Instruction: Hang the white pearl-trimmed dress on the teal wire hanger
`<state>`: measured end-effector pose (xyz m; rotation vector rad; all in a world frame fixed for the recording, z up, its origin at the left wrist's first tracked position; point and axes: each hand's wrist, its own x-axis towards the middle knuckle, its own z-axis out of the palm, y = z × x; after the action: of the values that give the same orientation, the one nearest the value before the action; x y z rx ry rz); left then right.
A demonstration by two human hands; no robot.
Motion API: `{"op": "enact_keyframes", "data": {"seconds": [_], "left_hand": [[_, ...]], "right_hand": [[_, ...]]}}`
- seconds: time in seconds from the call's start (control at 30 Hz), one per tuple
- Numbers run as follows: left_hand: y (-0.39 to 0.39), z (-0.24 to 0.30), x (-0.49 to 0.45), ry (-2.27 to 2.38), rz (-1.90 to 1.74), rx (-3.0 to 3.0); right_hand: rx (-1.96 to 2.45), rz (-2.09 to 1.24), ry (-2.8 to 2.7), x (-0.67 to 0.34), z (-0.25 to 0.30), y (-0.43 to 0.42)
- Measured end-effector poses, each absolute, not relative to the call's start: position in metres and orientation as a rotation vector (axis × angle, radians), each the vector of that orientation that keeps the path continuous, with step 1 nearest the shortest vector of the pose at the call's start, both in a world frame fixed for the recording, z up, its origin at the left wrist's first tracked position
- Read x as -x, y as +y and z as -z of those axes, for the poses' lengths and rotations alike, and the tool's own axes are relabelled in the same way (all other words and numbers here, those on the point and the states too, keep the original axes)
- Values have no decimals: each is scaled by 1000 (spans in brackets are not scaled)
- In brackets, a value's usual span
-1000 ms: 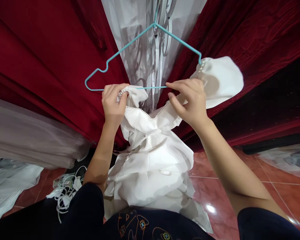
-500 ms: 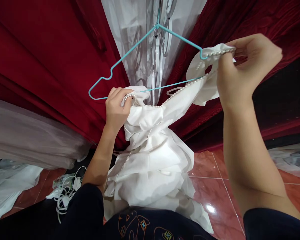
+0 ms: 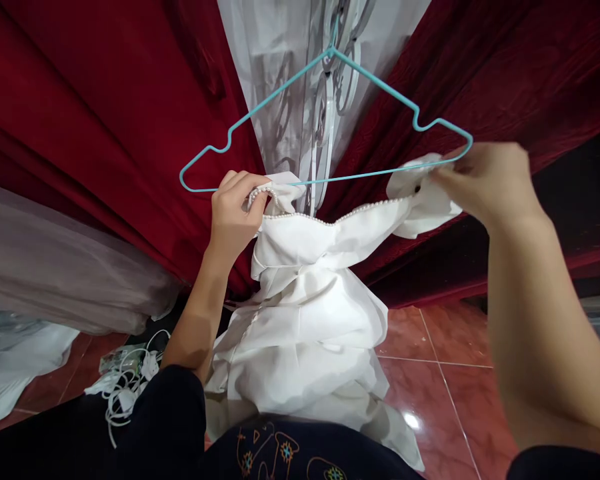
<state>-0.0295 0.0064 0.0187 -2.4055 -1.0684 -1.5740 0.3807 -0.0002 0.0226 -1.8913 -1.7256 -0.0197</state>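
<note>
- Nearest, at the bottom edge: the wearer's dark navy top (image 3: 285, 457), stitched with orange outlines and small bright flowers; short dark sleeves end above both bare forearms.
- Just beyond it, in the centre: a white, smooth-fabric dress (image 3: 310, 320), its gathered skirt spreading down in soft folds, its neckline edged with a row of pearl-like beads (image 3: 336, 223).
- Low on the left: a tangle of white cables (image 3: 123, 400) on a black surface. Low on the right: glossy red-brown floor tiles (image 3: 440, 340) with pale joints.
- The left hand (image 3: 237, 207) is closed, thumb against fingers, on the beaded edge of the dress's left shoulder piece, beside the hanger's lower bar.
- The right hand (image 3: 485, 180) is pinched together on the dress's other shoulder piece, at the right end of the hanger; its fingertips are partly hidden, so whether it also grips the hanger cannot be told.
- Above the neckline: a thin turquoise hanger (image 3: 273, 97) with notched shoulders, its hook upward.
- Farther back: deep red curtains (image 3: 105, 100) on both sides, sheer greyish fabric (image 3: 70, 260) at left, and a white scrolled frame (image 3: 325, 120) before pale drapery (image 3: 275, 73).
</note>
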Motion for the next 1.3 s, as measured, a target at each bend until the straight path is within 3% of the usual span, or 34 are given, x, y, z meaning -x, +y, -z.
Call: {"op": "enact_keyframes", "data": {"seconds": [0.1,0.23,0.3,0.47,0.8,0.9,1.1,1.3], "left_hand": [[11,-13,25,-1072,1592,2422],[15,-7,20,-1028,1658,2444],[14,-5,17,-1031,1695,2461],[4,12,13,-971,1798,2384],[30,30,96,-1188,2329,1467],[58,1,113,-1092,2354,1536],[95,-68,85,-948,2066,2004],[76,-69,39,-753,2096,2331]], "right_hand": [[1779,-57,-1941,-361,-17,-30],[1112,194,-1922,-322,-13,-46],[979,235,-1844,-303,-13,-41],[1042,136,-1784,-275,-2,-16],[974,160,-1668,-274,13,-10],[958,133,-1664,-273,11,-12],[1053,70,-1649,-272,14,-15],[1008,68,-1635,-274,15,-15]]}}
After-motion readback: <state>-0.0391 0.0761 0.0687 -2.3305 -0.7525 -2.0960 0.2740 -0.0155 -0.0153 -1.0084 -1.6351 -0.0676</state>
